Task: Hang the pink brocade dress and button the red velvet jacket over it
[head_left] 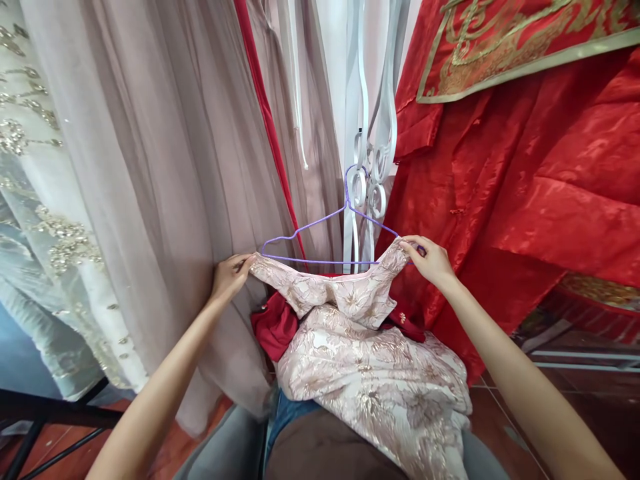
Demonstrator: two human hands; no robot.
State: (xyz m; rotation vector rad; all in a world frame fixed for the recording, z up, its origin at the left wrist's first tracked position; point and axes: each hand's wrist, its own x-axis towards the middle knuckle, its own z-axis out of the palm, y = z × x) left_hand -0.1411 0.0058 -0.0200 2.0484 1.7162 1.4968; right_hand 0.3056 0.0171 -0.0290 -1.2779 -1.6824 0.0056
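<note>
A pale pink dress [360,347] with a metallic floral pattern drapes over my lap, its bodice raised in front of me. Pinched in my left hand [233,275] is the dress's left shoulder strap. My right hand [430,259] grips the other strap, close to the right end of a purple hanger [320,217]. The hanger's hook reaches up to a white scrolled metal rack. On the left its end lies just behind the strap; whether that strap is looped over it I cannot tell. Dark red fabric [276,327] shows beneath the bodice on both sides.
Mauve tulle [165,167] hangs at the left, beside a white gown with beaded decoration [65,233]. A white scrolled metal rack [370,180] stands ahead. Red satin garments [500,173] hang at the right. A dark metal frame [55,408] is at lower left, above the tiled floor [500,407].
</note>
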